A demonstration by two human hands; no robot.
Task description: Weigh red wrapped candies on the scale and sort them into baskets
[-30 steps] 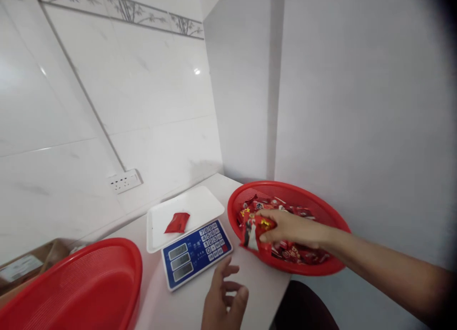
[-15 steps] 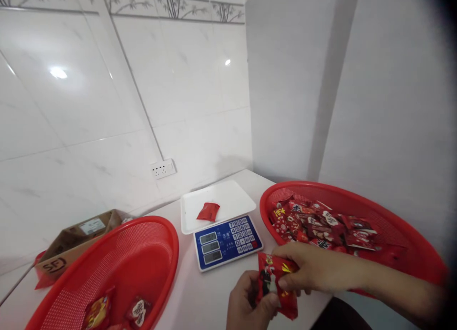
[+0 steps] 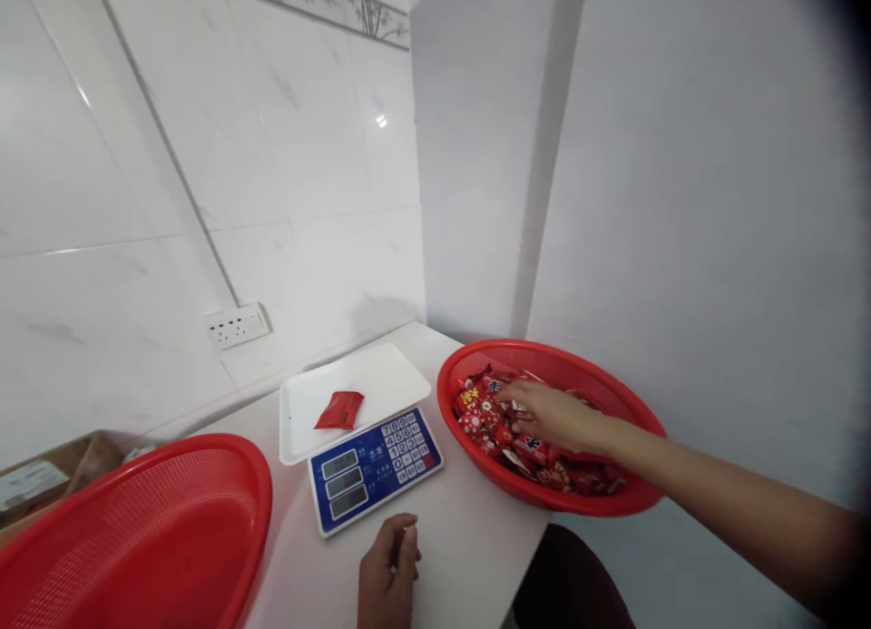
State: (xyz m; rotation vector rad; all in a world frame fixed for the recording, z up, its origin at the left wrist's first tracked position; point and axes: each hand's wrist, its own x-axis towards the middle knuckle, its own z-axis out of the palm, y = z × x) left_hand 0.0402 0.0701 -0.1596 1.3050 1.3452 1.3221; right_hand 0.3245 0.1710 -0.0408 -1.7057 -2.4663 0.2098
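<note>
My right hand (image 3: 554, 417) reaches into the right red basket (image 3: 640, 493), its fingers apart and touching the heap of red snack packets (image 3: 476, 420). Some fingertips are hidden among the packets. My left hand (image 3: 389, 570) is at the table's near side, just below the scale, with fingers curled in and thumb against them; nothing shows in it. The digital scale (image 3: 377, 470) has a blue panel with number keys and small displays. On its white tray (image 3: 306, 402) lies one red packet (image 3: 340, 410), apart from both hands.
A second red basket (image 3: 255, 520) stands at the left, cut off by the frame. Behind it sits an open cardboard box (image 3: 88, 470). A wall socket (image 3: 236, 326) is on the tiled wall. The grey wall (image 3: 680, 248) rises close behind the right basket.
Both hands were on a red packet; it is no longer seen in them. My right hand has moved into the right basket, and my left hand has curled. The view has turned right.
</note>
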